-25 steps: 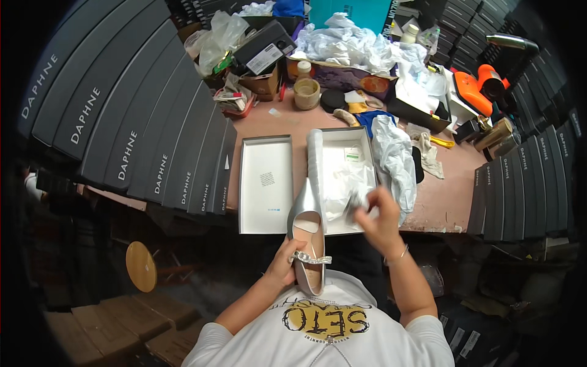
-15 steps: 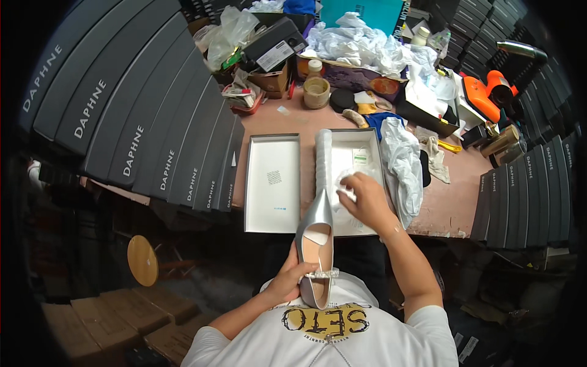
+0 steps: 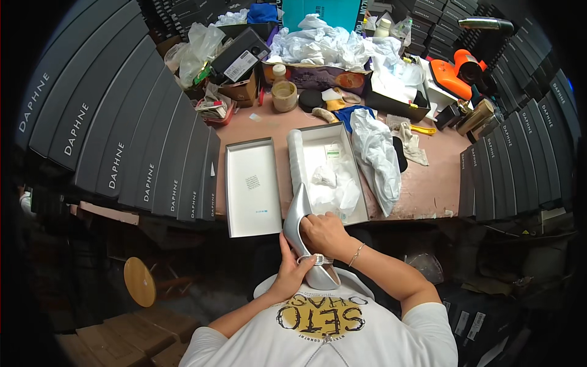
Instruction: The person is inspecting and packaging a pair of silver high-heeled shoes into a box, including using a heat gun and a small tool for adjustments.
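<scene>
A silver pointed shoe with a sparkling strap is held upright against my shirt, toe pointing away. My left hand grips it from the left, thumb near the strap. My right hand is curled at the shoe's opening, its fingertips hidden inside; whether they hold anything is not visible. Just beyond lies an open shoe box, white inside, with a crumpled piece of tissue paper and a small packet with a green label. A white wrapped roll runs along its left side.
Left of the box lies its lid. Crumpled white paper rests to the right. Tall rows of dark shoe boxes flank the table. At the back are a jar, a paper-filled box and an orange tool.
My right hand has come back from over the box to the shoe's opening, and its fingers have gone in. The shoe has tilted in my left hand. The whole view has shifted.
</scene>
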Motion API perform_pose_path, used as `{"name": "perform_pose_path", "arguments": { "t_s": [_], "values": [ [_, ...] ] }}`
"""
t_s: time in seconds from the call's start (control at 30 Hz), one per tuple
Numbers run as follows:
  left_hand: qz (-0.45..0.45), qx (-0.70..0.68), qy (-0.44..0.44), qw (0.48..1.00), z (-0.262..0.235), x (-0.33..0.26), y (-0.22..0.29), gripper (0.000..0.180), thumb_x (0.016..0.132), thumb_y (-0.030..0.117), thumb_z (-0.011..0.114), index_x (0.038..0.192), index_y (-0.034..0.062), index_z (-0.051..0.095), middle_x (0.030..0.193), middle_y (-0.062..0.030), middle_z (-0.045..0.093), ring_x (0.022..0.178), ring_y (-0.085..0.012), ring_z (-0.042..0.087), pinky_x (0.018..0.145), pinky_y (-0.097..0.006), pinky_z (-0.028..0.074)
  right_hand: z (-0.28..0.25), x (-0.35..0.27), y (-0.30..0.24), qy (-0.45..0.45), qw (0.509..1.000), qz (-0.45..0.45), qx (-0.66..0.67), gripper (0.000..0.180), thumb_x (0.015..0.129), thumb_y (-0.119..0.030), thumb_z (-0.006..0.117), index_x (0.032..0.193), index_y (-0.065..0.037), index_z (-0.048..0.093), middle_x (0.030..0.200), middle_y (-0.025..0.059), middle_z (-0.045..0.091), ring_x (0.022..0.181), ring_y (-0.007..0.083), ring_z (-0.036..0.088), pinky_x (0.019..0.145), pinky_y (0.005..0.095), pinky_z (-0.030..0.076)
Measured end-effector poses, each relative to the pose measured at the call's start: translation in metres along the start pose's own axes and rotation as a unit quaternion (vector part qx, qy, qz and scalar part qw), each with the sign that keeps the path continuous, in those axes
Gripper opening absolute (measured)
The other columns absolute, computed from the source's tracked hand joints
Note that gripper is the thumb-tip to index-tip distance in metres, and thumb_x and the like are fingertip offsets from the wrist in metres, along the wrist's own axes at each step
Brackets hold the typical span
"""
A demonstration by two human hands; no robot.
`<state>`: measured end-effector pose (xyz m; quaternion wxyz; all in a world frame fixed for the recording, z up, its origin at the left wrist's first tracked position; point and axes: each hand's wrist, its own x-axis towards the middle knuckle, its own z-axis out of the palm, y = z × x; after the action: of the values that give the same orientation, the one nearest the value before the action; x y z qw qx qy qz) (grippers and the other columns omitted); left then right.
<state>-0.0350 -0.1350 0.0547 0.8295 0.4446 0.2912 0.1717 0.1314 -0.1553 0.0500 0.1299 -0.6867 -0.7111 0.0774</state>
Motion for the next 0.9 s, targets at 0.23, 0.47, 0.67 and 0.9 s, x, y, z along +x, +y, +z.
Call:
{"name": "perform_pose_path", "arguments": {
  "t_s": [0.23, 0.47, 0.67, 0.9],
  "values": [
    [-0.028, -0.150, -0.002, 0.988, 0.006, 0.000, 0.019, 0.089, 0.095, 0.007, 0.049, 0.145, 0.0117, -0.024, 0.140, -0.0217, 0.031, 0.127, -0.0198, 0.038, 0.105, -0.034, 0.034, -0.002, 0.000, 0.001, 0.013, 0.998, 0.021, 0.053, 0.017, 0.077, -0.016, 0.062, 0.090, -0.007, 0.056, 0.075, 0.0068, 0.062, 0.064, 0.0251, 0.066, 0.060, 0.0367, 0.050],
    [-0.029, -0.112, -0.013, 0.993, 0.005, -0.001, 0.009, 0.080, 0.100, 0.013, 0.045, 0.147, 0.0159, -0.020, 0.143, -0.0183, 0.032, 0.123, -0.0185, 0.041, 0.102, -0.032, 0.036, -0.006, 0.003, 0.004, -0.011, 1.000, -0.026, 0.007, 0.019, 0.076, -0.015, 0.063, 0.090, -0.005, 0.055, 0.079, 0.0083, 0.062, 0.067, 0.0255, 0.066, 0.060, 0.0365, 0.051],
    [0.002, -0.068, -0.018, 0.998, 0.004, -0.003, 0.009, 0.075, 0.102, 0.018, 0.042, 0.147, 0.0154, -0.017, 0.143, -0.0179, 0.030, 0.125, -0.0184, 0.039, 0.102, -0.031, 0.035, -0.026, 0.002, 0.005, 0.017, 0.985, 0.059, 0.159, 0.029, 0.082, -0.034, 0.066, 0.083, -0.006, 0.061, 0.074, 0.0111, 0.064, 0.069, 0.0309, 0.065, 0.060, 0.0409, 0.052],
    [0.044, -0.042, -0.014, 0.998, 0.000, -0.003, 0.005, 0.077, 0.102, 0.018, 0.042, 0.147, 0.0133, -0.020, 0.143, -0.0184, 0.031, 0.127, -0.0196, 0.037, 0.104, -0.031, 0.032, -0.001, 0.006, -0.004, 0.107, 0.981, 0.060, 0.153, 0.024, 0.082, -0.029, 0.065, 0.081, -0.006, 0.060, 0.072, 0.0114, 0.063, 0.065, 0.0299, 0.064, 0.058, 0.0395, 0.051]
  ]
}}
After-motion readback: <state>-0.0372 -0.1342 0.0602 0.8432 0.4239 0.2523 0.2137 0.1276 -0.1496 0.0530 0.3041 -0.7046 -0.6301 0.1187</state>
